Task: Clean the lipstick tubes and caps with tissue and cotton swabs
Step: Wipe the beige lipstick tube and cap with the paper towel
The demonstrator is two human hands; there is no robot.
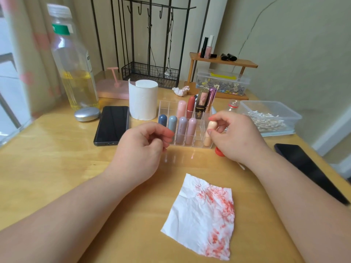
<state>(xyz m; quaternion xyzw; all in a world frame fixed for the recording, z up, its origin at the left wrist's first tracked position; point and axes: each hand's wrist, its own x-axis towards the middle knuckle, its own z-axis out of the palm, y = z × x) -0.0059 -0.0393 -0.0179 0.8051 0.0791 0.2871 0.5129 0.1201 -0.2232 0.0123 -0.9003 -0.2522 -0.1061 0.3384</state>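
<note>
The peach tube [209,136] stands in the front right cell of the clear rack [167,109], and the right grip [235,135] is clamped on its rounded top, thumb on the near side and fingertips on the far side. Whether the tube is coming out for cleaning or going back in cannot be told. Its place at the end of a row beside the blue, grey, mauve and pink tubes suggests the person is working along the rack one tube at a time. The next move probably needs a straight vertical pull or push, so that the tube clears the cell walls without tipping the light rack. A lifted tube would then need uncapping with both hands over the tissue [191,211]. That tissue lies flat on the surface nearer the person, its right half heavily smeared red, so a fresh sheet from the roll [143,99] may be wanted. The left grip [140,147] hovers just in front of the rack's left end, fingers curled in to the thumb, with nothing visible in it. Both forearms reach forward over the surface.
</note>
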